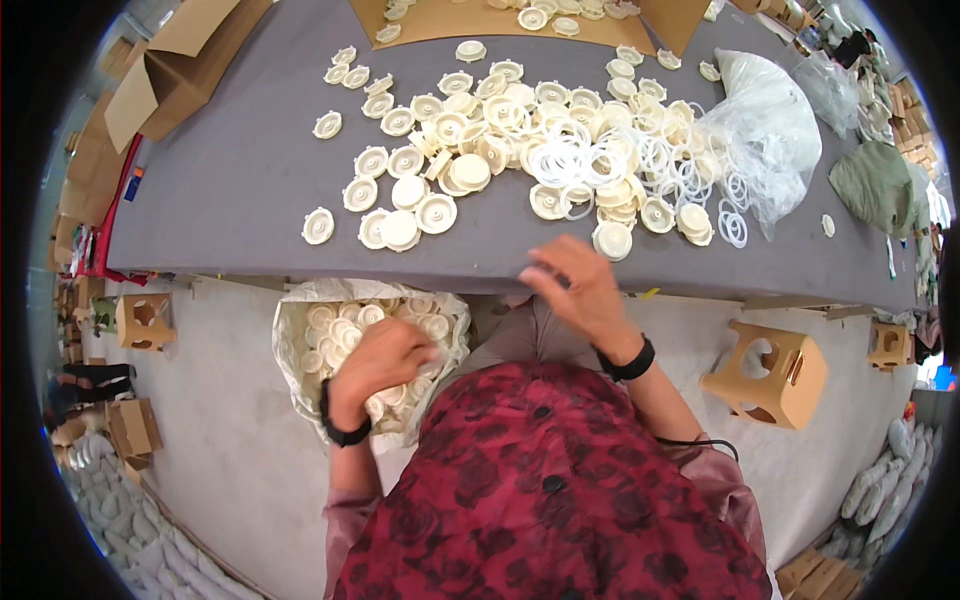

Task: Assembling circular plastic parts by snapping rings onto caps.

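Observation:
My left hand hovers over a white woven sack that holds many round cream plastic caps. Its fingers are curled inward, and whatever may be in them is hidden. At the table's near edge, my right hand has its thumb and fingers apart, with nothing visible between them. Beyond it, a wide heap of cream caps covers the middle of the table, some face up and some turned over. Clear white sealing rings lie on the heap's right part, nearest my right hand.
The grey-covered table spans the view. An open cardboard box with more caps stands at its far side; another carton is at left. A clear plastic bag lies right of the rings. A tan stool stands on the floor at right.

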The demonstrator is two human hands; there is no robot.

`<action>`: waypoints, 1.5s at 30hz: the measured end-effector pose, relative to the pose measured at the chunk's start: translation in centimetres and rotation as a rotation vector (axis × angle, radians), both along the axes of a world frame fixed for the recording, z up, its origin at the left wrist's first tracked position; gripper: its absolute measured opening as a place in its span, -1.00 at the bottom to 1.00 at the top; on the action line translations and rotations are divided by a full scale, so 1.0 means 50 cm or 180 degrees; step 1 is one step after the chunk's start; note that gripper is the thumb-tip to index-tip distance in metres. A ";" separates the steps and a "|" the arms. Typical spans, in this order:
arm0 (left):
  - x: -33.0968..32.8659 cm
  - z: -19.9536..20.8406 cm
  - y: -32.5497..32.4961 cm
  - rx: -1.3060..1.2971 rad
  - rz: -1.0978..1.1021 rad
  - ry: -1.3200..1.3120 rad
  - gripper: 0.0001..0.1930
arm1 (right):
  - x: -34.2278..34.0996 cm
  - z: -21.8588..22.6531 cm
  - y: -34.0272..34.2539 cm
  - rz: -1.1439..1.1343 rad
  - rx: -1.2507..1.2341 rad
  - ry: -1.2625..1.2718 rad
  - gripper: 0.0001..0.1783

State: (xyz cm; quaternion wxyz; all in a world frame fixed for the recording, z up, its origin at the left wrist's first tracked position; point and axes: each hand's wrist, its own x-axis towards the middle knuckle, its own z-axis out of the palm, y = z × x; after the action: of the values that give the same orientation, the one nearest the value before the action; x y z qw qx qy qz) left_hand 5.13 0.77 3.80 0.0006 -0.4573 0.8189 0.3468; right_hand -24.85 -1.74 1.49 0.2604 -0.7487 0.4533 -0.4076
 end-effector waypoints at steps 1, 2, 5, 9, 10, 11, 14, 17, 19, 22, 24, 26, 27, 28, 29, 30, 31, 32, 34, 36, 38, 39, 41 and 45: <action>0.044 0.001 0.022 -0.0021 0.0191 -0.0676 -0.80 | -0.015 0.001 -0.015 -0.0541 -0.0508 0.0467 -0.79; 0.070 0.013 0.040 -0.0218 0.0477 -0.1223 -0.78 | -0.031 0.006 -0.032 -0.0666 -0.0692 0.0820 -0.80; 0.079 0.038 0.052 -0.0589 0.0794 -0.1362 -0.60 | -0.046 0.014 -0.071 -0.0916 -0.0999 0.1599 -0.78; -0.036 -0.014 -0.008 -0.1315 0.0799 0.0714 -0.58 | -0.044 -0.045 -0.106 -0.1037 -0.0609 0.2281 -0.82; -0.083 -0.020 -0.029 -0.1426 0.0755 0.1116 -0.61 | -0.044 -0.049 -0.110 -0.1019 -0.0623 0.2282 -0.82; -0.129 -0.022 -0.053 -0.1478 0.0695 0.1166 -0.61 | -0.048 -0.048 -0.110 -0.1003 -0.0619 0.2239 -0.82; -0.245 -0.043 -0.126 -0.1987 0.0561 0.1563 -0.62 | -0.052 -0.031 -0.097 -0.1041 -0.0658 0.1850 -0.83; -0.313 -0.059 -0.191 -0.2291 0.0230 0.1212 -0.73 | -0.074 -0.029 -0.083 -0.1184 -0.0451 0.0859 -0.85; -0.322 -0.078 -0.223 -0.2441 0.0081 0.1004 -0.78 | -0.087 -0.027 -0.073 -0.1244 -0.0209 0.0211 -0.87; -0.319 -0.093 -0.228 -0.2541 0.0142 0.0969 -0.84 | -0.100 -0.015 -0.064 -0.1228 0.1025 -0.1237 -0.88; -0.313 -0.092 -0.218 -0.2485 0.0530 0.1456 -0.87 | -0.110 -0.013 -0.066 -0.1039 0.1450 -0.2123 -0.86; -0.305 -0.075 -0.196 -0.1995 0.0899 0.1676 -0.90 | -0.117 -0.019 -0.069 -0.0975 0.1532 -0.2412 -0.86; -0.299 -0.070 -0.185 -0.1506 0.1275 0.1887 -0.91 | -0.118 -0.022 -0.069 -0.0897 0.1607 -0.2690 -0.87; -0.288 -0.072 -0.175 -0.1514 0.1299 0.1871 -0.91 | -0.113 -0.021 -0.069 -0.0870 0.1622 -0.2692 -0.87; -0.277 -0.076 -0.166 -0.0683 0.1637 0.2174 -0.92 | -0.108 -0.018 -0.068 -0.0791 0.1681 -0.2767 -0.87; -0.267 -0.078 -0.158 0.0163 0.1954 0.2458 -0.90 | -0.103 -0.017 -0.066 -0.0713 0.1739 -0.2840 -0.87; -0.261 -0.077 -0.149 0.0159 0.1971 0.2457 -0.90 | -0.099 -0.018 -0.065 -0.0700 0.1749 -0.2836 -0.87; -0.255 -0.075 -0.142 0.0805 0.2173 0.3066 -0.90 | -0.093 -0.019 -0.063 -0.0650 0.1754 -0.2828 -0.87; -0.247 -0.076 -0.126 0.1460 0.2365 0.3672 -0.89 | -0.077 -0.019 -0.059 -0.0586 0.1764 -0.2814 -0.87; -0.245 -0.081 -0.110 0.2228 0.2636 0.4218 -0.88 | -0.050 -0.015 -0.052 -0.1143 0.1188 -0.2060 -0.91; -0.254 -0.081 -0.093 0.2363 0.2654 0.4369 -0.88 | -0.018 -0.003 -0.041 -0.1247 0.0350 -0.1199 -0.91; -0.258 -0.081 -0.086 0.2505 0.2658 0.4510 -0.88 | -0.004 0.000 -0.036 -0.1331 -0.0488 -0.0336 -0.89; -0.262 -0.088 -0.079 0.2567 0.2618 0.4576 -0.86 | 0.015 -0.005 -0.029 -0.1128 -0.0802 -0.0113 -0.81; -0.262 -0.099 -0.073 0.2547 0.2625 0.5051 -0.87 | 0.032 -0.004 -0.006 -0.0649 -0.1265 0.0510 -0.71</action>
State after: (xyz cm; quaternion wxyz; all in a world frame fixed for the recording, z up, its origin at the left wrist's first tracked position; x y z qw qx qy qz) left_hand -7.99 -2.88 -1.16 -0.5165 -0.3076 0.1794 0.7788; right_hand -23.27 -2.03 1.29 0.0286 -0.7656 0.4566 -0.4523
